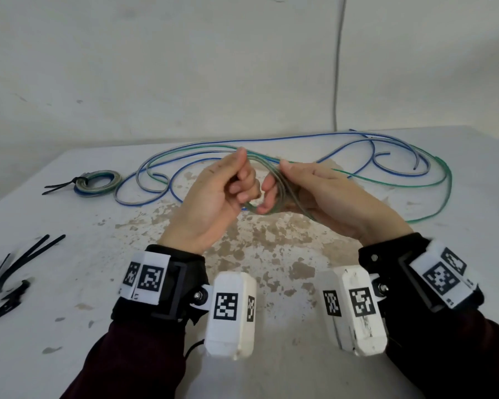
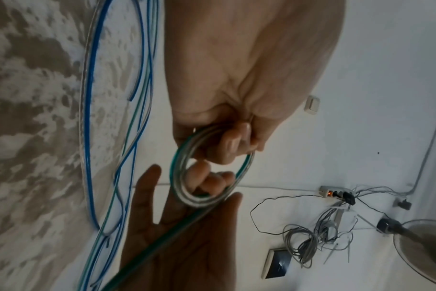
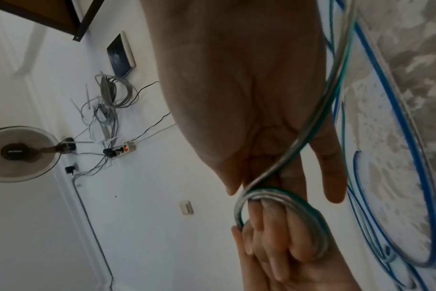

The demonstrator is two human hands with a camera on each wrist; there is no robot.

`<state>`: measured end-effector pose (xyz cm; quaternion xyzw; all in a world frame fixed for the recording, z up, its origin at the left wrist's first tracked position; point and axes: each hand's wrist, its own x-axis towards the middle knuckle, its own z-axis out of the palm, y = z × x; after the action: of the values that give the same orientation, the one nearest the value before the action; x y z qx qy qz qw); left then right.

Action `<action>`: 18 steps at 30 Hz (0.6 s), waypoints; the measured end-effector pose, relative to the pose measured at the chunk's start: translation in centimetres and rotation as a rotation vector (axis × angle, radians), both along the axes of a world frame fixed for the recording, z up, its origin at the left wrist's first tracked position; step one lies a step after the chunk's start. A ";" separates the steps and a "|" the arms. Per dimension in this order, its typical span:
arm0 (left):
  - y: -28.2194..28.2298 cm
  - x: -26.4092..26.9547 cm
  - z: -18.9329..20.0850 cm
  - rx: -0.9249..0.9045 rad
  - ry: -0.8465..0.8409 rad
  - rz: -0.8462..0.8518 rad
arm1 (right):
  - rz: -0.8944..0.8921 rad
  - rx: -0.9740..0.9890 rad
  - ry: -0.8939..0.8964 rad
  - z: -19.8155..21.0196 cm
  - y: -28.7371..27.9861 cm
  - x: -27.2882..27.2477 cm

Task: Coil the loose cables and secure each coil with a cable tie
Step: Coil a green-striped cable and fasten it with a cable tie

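Note:
Above the middle of the table, both hands hold a small coil of green-and-clear cable (image 1: 283, 197). My left hand (image 1: 242, 182) has its fingers curled round the coil's left side (image 2: 184, 153). On the coil's right side (image 3: 284, 195), my right hand (image 1: 272, 194) pinches it, thumb on top and fingers hooked through the loop. The cable's green tail (image 1: 444, 180) crosses my right palm and trails in a wide bend over the table's right side. Loose blue cables (image 1: 144, 197) lie in long loops behind the hands.
A finished coil (image 1: 98, 182) bound with a black cable tie lies at the left on the worn white table (image 1: 69, 326). Several spare black cable ties (image 1: 26, 254) lie near the left edge. A grey cord (image 1: 339, 67) hangs down the wall behind.

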<state>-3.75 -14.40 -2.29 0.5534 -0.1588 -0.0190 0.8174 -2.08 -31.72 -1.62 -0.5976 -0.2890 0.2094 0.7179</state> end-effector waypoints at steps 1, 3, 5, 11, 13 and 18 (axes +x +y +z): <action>0.0 0.1 0.0 -0.044 0.002 0.006 | 0.030 0.022 0.014 -0.1 0.1 0.0; -0.1 0.1 0.1 -0.076 0.022 0.024 | 0.010 0.015 -0.034 -0.1 0.3 0.0; -0.3 -0.2 0.4 -0.016 0.068 0.043 | -0.057 -0.025 -0.105 0.0 0.4 0.1; -0.3 -0.7 0.3 0.326 -0.019 0.098 | -0.088 -0.091 -0.080 -0.8 0.7 -0.1; -0.1 -0.5 0.1 0.237 -0.031 0.157 | -0.062 -0.057 -0.054 -0.8 0.7 -0.1; 0.0 -0.2 0.0 0.136 0.005 0.190 | -0.077 -0.106 -0.135 -0.9 0.6 0.1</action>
<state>-3.92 -14.43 -2.30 0.6202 -0.1019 0.0464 0.7764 -1.97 -31.17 -2.51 -0.6581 -0.3022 0.1560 0.6717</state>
